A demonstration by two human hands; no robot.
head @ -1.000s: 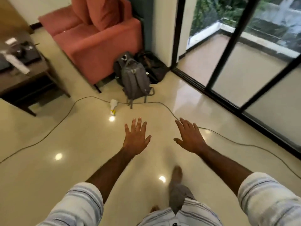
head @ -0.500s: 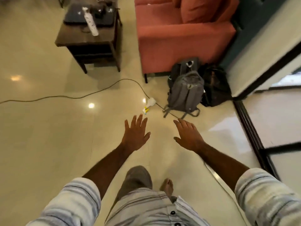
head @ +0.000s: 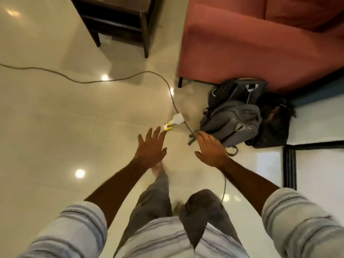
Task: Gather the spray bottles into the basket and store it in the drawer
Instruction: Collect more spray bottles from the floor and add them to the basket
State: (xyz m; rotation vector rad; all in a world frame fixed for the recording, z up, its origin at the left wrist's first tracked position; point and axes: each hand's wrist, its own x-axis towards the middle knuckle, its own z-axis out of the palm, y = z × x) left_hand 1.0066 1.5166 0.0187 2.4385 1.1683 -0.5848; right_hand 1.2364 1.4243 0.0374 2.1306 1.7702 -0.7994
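A small white spray bottle (head: 176,121) with a yellow trigger lies on its side on the glossy floor, next to a cable. My left hand (head: 151,148) hovers just below it with fingers spread, the fingertips close to the yellow nozzle, holding nothing. My right hand (head: 210,148) is spread out too, to the right, over the strap of a grey backpack. No basket or drawer is in view.
A grey backpack (head: 232,123) and a black bag (head: 273,121) lean by a red sofa (head: 260,47). A dark wooden table (head: 119,21) stands at the top. A cable (head: 93,81) snakes across the floor. A sliding door track (head: 290,168) runs at the right.
I have walked closer and the view has tilted down. The spray bottle is now just beyond my left fingertips, and the backpack is under my right hand.
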